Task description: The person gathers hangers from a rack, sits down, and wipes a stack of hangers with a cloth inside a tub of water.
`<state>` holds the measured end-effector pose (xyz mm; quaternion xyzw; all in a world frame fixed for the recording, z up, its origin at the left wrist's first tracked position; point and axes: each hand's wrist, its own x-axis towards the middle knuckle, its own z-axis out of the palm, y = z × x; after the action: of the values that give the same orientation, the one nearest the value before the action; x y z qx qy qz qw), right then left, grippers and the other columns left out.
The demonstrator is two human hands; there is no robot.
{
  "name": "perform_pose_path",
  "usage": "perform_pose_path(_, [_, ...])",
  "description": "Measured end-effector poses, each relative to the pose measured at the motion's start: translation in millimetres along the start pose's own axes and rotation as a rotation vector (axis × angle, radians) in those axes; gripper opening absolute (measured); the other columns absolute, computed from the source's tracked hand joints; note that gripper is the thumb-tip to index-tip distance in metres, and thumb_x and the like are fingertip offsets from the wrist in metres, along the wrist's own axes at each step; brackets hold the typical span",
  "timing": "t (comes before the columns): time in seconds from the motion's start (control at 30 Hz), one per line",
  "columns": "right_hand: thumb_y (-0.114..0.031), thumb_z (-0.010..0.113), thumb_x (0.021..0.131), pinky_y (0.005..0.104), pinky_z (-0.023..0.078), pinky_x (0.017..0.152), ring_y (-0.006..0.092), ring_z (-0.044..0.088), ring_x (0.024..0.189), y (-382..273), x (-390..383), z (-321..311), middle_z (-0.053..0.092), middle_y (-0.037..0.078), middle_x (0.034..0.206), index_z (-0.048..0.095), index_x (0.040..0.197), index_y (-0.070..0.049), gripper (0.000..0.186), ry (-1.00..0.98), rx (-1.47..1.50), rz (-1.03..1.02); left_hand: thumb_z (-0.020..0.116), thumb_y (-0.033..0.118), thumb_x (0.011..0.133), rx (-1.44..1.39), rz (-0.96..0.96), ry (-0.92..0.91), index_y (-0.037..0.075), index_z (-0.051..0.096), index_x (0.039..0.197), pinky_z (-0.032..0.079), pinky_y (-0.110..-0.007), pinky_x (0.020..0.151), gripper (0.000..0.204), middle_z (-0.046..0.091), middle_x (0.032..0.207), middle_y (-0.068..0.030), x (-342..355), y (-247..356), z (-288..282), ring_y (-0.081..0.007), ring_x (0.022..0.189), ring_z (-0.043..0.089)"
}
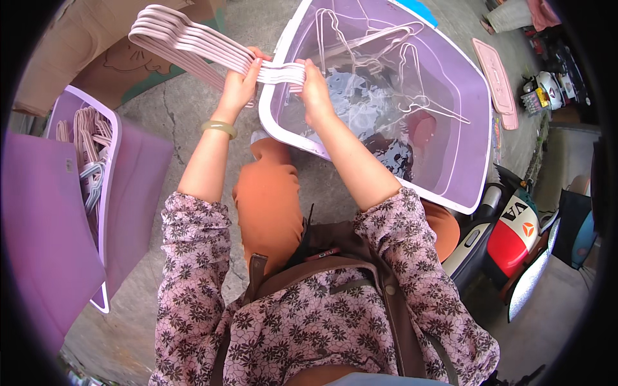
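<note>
A stack of several pale pink hangers (187, 40) is held level above the left rim of a purple tub (458, 91). My left hand (243, 83) is closed around the stack near its middle, and my right hand (314, 92) grips its narrow right end over the tub. The tub holds rippling clear water (354, 103), with some white and pink hangers (409, 58) inside it and along its far side. Darker shapes lie under the water, too unclear to name.
Left, a purple bin (132, 193) holds bundled hangers (93, 135) beside cardboard boxes (71, 45). A red and white scooter (508, 248) stands close at right. Pink lids (489, 71), parked vehicles (547, 90) and a person's legs (505, 19) are farther off.
</note>
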<state>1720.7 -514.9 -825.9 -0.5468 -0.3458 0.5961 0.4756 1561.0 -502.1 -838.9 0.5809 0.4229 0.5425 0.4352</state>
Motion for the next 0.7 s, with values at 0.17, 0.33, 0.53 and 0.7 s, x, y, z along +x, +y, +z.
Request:
perform_pose_path(0.17, [-0.039, 0.035, 0.093, 0.0357, 0.037, 0.092, 0.0283, 0.051, 0.108, 8, -4, 11, 0.053, 0.018, 0.116, 0.048, 0.122, -0.004, 0.047, -0.075, -0.263, -0.076, 0.052, 0.012, 0.09, -0.192, -0.051, 0.105, 0.005, 0.051, 0.105, 0.046, -0.028, 0.082, 0.016, 0.061, 0.104, -0.0074, -9, -18, -10, -0.0143, 0.093, 0.057])
perform_pose_path(0.33, [-0.048, 0.035, 0.091, 0.0424, 0.028, 0.102, 0.0377, 0.036, 0.124, 22, -11, 29, 0.038, 0.026, 0.131, 0.035, 0.132, -0.004, 0.061, 0.029, -0.613, -0.149, 0.055, 0.014, 0.089, -0.422, -0.35, 0.155, 0.008, 0.051, 0.106, 0.047, -0.029, 0.081, 0.019, 0.06, 0.107, -0.0076, -23, -42, -17, -0.0157, 0.097, 0.057])
perform_pose_path(0.53, [-0.052, 0.034, 0.09, 0.0414, 0.026, 0.104, 0.0391, 0.031, 0.127, 16, -5, 24, 0.033, 0.029, 0.135, 0.027, 0.135, 0.005, 0.072, -0.045, -0.676, -0.09, 0.054, 0.006, 0.088, -0.662, -0.398, 0.213, 0.002, 0.05, 0.106, 0.048, -0.03, 0.082, 0.018, 0.06, 0.105, -0.0122, -23, -41, -12, -0.0172, 0.092, 0.059])
perform_pose_path(0.7, [-0.05, 0.036, 0.089, 0.0387, 0.024, 0.106, 0.0399, 0.03, 0.128, 19, -11, 21, 0.03, 0.031, 0.135, 0.026, 0.134, 0.01, 0.075, -0.101, -0.642, -0.074, 0.057, 0.005, 0.086, -0.784, -0.448, 0.253, 0.0, 0.048, 0.108, 0.05, -0.033, 0.082, 0.024, 0.061, 0.104, -0.0159, -26, -39, -11, -0.0217, 0.092, 0.06])
